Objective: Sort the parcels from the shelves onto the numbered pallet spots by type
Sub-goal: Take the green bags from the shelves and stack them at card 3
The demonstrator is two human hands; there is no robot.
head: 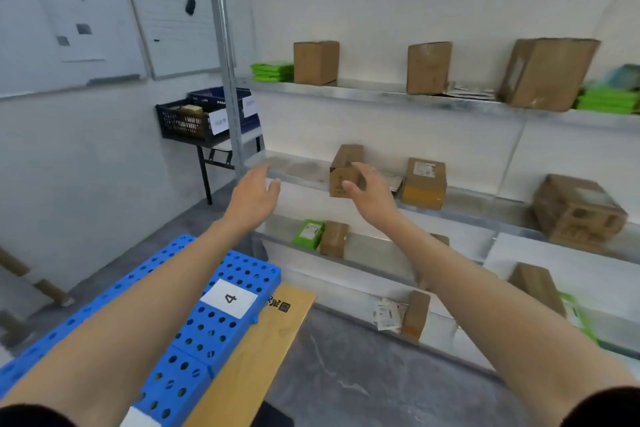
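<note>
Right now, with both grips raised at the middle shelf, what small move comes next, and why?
Probably slide the left grip rightward onto the left side of the small brown cardboard box. The right grip overlaps its front, contact unclear, while the left hangs open, apart from it, before the grey metal shelf.

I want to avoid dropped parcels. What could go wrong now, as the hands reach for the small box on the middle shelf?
1. Only the right hand is at the box; the left hand is apart, so a one-handed grip may slip.
2. The box stands near the shelf edge; a nudge could tip it off.
</note>
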